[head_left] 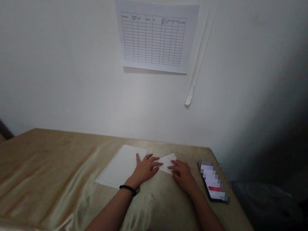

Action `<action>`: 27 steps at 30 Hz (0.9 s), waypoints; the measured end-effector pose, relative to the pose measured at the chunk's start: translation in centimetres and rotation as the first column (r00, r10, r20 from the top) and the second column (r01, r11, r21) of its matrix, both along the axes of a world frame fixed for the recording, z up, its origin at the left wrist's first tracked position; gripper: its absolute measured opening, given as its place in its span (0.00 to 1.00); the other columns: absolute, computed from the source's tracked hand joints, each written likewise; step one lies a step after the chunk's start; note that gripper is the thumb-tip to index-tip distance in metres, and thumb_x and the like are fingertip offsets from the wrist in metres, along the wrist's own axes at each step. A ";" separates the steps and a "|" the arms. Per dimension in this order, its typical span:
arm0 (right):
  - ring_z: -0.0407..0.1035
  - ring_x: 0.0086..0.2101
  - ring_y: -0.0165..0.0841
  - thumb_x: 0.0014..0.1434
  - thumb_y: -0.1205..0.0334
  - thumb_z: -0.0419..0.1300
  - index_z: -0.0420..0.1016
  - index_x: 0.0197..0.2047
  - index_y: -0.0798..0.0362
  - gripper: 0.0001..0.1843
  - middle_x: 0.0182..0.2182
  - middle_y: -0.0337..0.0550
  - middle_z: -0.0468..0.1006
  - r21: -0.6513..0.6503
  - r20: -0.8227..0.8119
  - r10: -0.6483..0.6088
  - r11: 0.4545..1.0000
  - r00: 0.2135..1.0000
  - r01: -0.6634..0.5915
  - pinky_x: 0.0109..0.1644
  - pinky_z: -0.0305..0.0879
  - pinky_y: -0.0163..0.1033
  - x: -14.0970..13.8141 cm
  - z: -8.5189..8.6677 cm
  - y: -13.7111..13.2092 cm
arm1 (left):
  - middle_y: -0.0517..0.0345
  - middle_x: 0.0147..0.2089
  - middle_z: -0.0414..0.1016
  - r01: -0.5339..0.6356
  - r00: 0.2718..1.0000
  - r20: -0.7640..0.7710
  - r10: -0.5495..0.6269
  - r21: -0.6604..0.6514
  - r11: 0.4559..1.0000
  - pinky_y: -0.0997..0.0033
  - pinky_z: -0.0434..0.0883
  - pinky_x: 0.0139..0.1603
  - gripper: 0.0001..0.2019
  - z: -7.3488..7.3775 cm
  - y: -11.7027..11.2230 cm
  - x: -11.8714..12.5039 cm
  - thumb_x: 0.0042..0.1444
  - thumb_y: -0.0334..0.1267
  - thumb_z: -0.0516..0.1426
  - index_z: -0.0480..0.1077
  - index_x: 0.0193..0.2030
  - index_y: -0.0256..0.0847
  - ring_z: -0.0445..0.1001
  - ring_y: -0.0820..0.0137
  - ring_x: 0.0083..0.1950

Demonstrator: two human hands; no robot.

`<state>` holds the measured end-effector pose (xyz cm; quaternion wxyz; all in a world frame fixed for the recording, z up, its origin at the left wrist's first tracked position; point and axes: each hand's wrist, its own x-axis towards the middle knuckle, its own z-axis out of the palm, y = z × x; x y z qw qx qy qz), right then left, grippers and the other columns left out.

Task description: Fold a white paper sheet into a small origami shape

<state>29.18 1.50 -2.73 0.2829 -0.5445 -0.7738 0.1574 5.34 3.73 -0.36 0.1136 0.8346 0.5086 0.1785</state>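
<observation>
A small folded piece of white paper (166, 162) lies on the cloth-covered table between my two hands. My left hand (146, 168) rests with its fingers spread, the fingertips on the left edge of the folded paper. From the other side, my right hand (182, 173) touches its right edge, fingers apart and palm down. Beneath and to the left of my left hand is a flat loose-leaf sheet (119, 165) with a row of holes along its left side. A black band circles my left wrist.
A phone (214, 183) with a lit, partly blurred screen lies right of my right hand. The satiny tablecloth (51, 177) has folds at the left. On the wall behind hang a printed table sheet (154, 38) and a loose white strip (195, 75). A dark shape stands beyond the table's right edge.
</observation>
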 end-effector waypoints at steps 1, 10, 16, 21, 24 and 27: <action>0.61 0.63 0.41 0.60 0.69 0.55 0.80 0.50 0.41 0.20 0.60 0.42 0.73 0.014 -0.001 0.006 1.000 1.000 -0.006 0.69 0.44 0.62 0.0 -0.1 0.1 | 0.62 0.63 0.73 0.003 1.000 0.001 -0.003 0.018 1.000 0.18 0.24 0.63 0.11 0.2 -0.1 0.1 0.64 0.45 0.58 0.76 0.51 0.64 0.58 0.52 0.69; 0.65 0.59 0.41 0.62 0.69 0.56 0.80 0.50 0.41 0.18 0.56 0.43 0.76 0.111 0.018 0.003 0.994 1.000 -0.005 0.66 0.52 0.57 0.1 -0.8 0.6 | 0.57 0.46 0.77 0.066 0.998 0.001 -0.066 0.053 0.996 0.21 0.31 0.66 0.09 0.8 -0.7 0.9 0.59 0.51 0.62 0.81 0.37 0.54 0.66 0.56 0.59; 0.66 0.58 0.40 0.60 0.73 0.54 0.81 0.49 0.41 0.22 0.56 0.43 0.77 0.126 0.050 0.009 0.992 0.999 -0.016 0.65 0.54 0.54 0.0 -1.0 0.8 | 0.55 0.63 0.71 0.119 0.992 0.040 -0.118 -0.013 0.993 0.24 0.37 0.68 0.21 0.1 -0.5 1.1 0.55 0.49 0.65 0.73 0.56 0.58 0.61 0.52 0.67; 0.65 0.58 0.41 0.58 0.75 0.55 0.82 0.48 0.42 0.23 0.55 0.44 0.77 0.147 0.081 -0.027 0.989 0.996 0.015 0.66 0.54 0.54 -0.3 -0.6 0.4 | 0.56 0.67 0.68 0.162 0.987 0.032 -0.160 -0.065 0.985 0.23 0.30 0.67 0.25 -0.4 -0.5 1.0 0.58 0.50 0.62 0.67 0.62 0.57 0.57 0.52 0.71; 0.66 0.56 0.42 0.60 0.72 0.55 0.81 0.49 0.45 0.20 0.52 0.47 0.77 0.174 0.074 -0.072 0.983 0.995 0.058 0.64 0.57 0.53 -0.4 -0.1 0.1 | 0.56 0.64 0.72 0.163 0.986 0.026 -0.162 -0.021 0.986 0.25 0.28 0.68 0.19 -0.3 -0.6 0.9 0.59 0.51 0.61 0.72 0.57 0.56 0.59 0.53 0.70; 0.67 0.52 0.42 0.61 0.68 0.57 0.81 0.49 0.48 0.16 0.49 0.49 0.76 0.195 0.057 -0.062 0.979 0.996 0.049 0.61 0.60 0.52 -0.5 0.4 -0.2 | 0.53 0.58 0.75 0.148 0.989 0.009 -0.148 0.038 0.988 0.28 0.29 0.70 0.18 0.2 -0.7 0.9 0.58 0.51 0.62 0.75 0.54 0.54 0.63 0.54 0.67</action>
